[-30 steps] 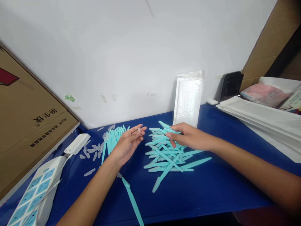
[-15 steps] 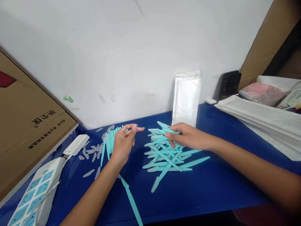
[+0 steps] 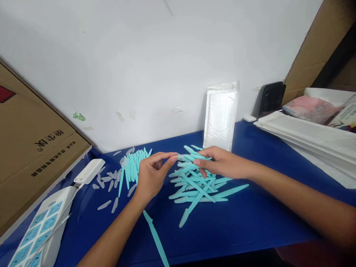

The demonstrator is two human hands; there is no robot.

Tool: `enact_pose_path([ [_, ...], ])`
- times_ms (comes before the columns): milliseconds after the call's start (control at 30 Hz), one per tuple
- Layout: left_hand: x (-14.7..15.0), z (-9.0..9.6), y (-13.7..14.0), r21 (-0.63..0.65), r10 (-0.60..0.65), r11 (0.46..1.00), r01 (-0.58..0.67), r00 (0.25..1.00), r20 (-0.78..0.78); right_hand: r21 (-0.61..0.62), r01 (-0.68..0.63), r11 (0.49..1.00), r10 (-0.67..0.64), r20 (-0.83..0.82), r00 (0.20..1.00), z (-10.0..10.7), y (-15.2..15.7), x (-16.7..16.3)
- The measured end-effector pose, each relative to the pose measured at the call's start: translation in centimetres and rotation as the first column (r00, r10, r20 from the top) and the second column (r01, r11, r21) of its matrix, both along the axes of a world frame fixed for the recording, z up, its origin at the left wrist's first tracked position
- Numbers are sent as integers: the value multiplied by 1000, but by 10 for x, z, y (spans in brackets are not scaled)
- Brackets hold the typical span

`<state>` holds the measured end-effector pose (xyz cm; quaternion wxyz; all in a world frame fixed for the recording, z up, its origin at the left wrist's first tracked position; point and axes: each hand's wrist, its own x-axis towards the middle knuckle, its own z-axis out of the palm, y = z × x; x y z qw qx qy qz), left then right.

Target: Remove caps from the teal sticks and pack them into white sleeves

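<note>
Thumb and forefinger of my left hand (image 3: 154, 173) pinch a small clear blade cap (image 3: 180, 157) at the tip of a turquoise eyebrow razor. My right hand (image 3: 219, 161) is closed on turquoise eyebrow razors (image 3: 190, 150) above the pile; how many it holds is hard to make out. Beneath it, the pile of capped eyebrow razors (image 3: 198, 189) lies crisscrossed on the blue table. Left of my left hand sits a row of turquoise razors (image 3: 132, 167). Loose clear caps (image 3: 111, 178) are scattered beside that row. One single razor (image 3: 156, 237) lies near the front edge.
A white power strip (image 3: 41, 230) and a white charger (image 3: 89, 171) with a cable stand at left, by a cardboard box (image 3: 36, 141). A silvery padded envelope (image 3: 221, 115) leans on the wall. White envelopes (image 3: 308, 142) are stacked at right, near a dark phone-like object (image 3: 271, 99).
My left hand has moved right with the clear cap, from above the table gap to the razor's tip at my right hand. My right hand stays nearly in place.
</note>
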<state>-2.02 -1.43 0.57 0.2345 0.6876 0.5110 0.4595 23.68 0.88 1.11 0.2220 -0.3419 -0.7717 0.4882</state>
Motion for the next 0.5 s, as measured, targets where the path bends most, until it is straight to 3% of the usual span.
enact_pose_path([
  [500,-1,-6,4,-74,-9,997,11,999,37,23,-19,1000,18,24,1000,1,-1,1],
])
